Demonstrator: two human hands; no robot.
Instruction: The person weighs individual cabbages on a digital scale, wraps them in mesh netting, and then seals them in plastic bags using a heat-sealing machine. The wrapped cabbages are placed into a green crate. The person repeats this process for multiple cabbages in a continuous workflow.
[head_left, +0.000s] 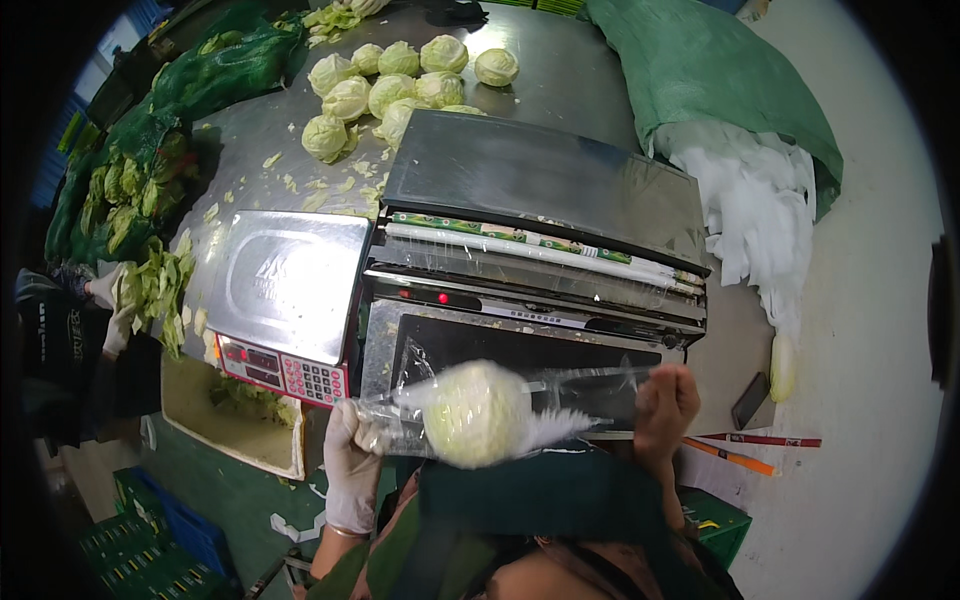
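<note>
A round pale-green cabbage (476, 412) hangs in clear plastic film (581, 386) between my hands, over the near edge of the film wrapping machine (540, 172). My left hand (352, 465), in a white glove, grips the gathered film on the left side of the cabbage. On the right my bare right hand (664, 405) is closed around the other end of the stretched film. The cabbage looks slightly blurred. Behind it lies the machine's black plate (525, 345), partly hidden by the film. A film roll (517, 251) sits under the machine's metal cover.
A weighing scale (292, 285) stands left of the machine. Several cabbages (390, 90) lie on the metal table (555, 52) behind. A green sack (720, 82) spills white foam nets (750, 172) at right, near a phone (750, 401). At far left, a co-worker's gloved hands (116, 307) hold leaves.
</note>
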